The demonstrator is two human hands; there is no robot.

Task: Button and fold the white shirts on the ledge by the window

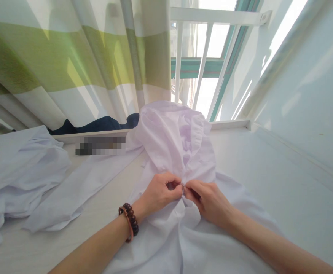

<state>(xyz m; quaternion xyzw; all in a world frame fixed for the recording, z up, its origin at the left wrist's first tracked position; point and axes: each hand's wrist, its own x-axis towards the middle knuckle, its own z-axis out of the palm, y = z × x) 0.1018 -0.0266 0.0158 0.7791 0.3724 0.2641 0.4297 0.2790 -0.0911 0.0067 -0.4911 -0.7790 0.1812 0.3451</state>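
A white shirt (166,148) with a collar lies in front of me, its front facing up and one sleeve stretched out to the left. My left hand (162,192), with a beaded bracelet (130,220) at the wrist, pinches the shirt's front edge below the collar. My right hand (206,198) pinches the same spot from the other side, fingertips almost touching those of the left. The cloth bunches up between them. A small button may sit at the fingertips, but it is too small to make out.
Another heap of white cloth (20,171) lies at the left. Behind stand a green and white curtain (69,61), dark blue cloth (103,125) and a white window railing (217,16). A pale wall (311,99) rises on the right.
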